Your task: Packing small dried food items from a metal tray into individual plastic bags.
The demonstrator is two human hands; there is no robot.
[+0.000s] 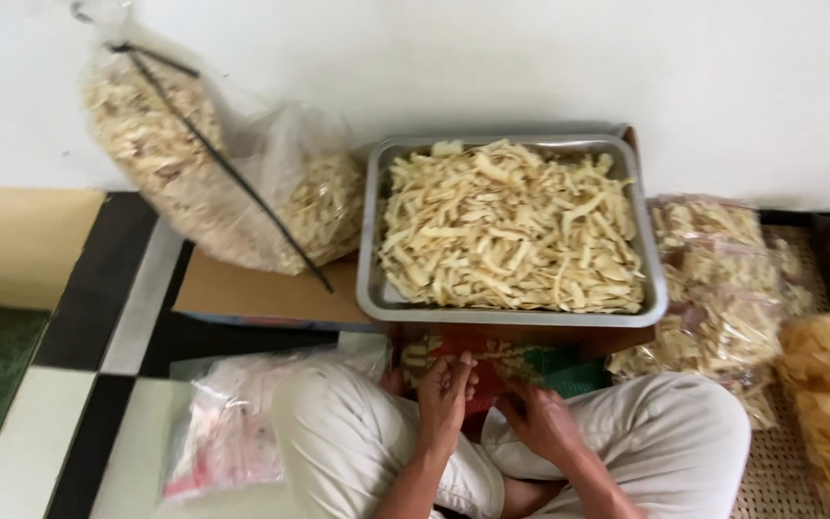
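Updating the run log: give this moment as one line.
left hand: on small snack packet | right hand: on same packet, in lap | metal tray: full of pale strips | big clear bag: left of tray

Person's wearing light cream trousers [357, 432], kinda loose and creased, just below the metal tray [377, 288]. Left hand [444, 394] and right hand [542, 418] are bare, forearms uncovered, no sleeves showing.

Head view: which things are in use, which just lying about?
In use: left hand and right hand on small packet; metal tray of chips.
Lying about: big tied bag, filled packets, empty bags.
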